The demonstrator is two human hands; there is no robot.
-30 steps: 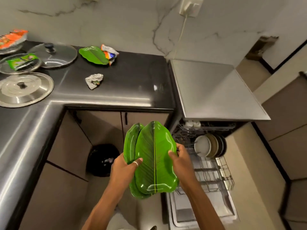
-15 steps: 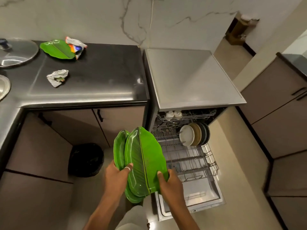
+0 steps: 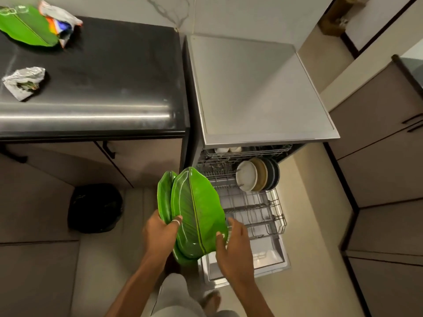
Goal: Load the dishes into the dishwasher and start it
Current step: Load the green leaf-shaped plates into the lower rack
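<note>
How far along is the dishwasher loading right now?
Partly done. A row of round plates already stands in the pulled-out lower rack. The left hand grips a stack of green leaf plates, the right hand steadying them. One leaf plate waits on the counter; the dishwasher is open, unstarted.

Left hand (image 3: 160, 234) gripping, right hand (image 3: 233, 245) seemingly loose.
</note>
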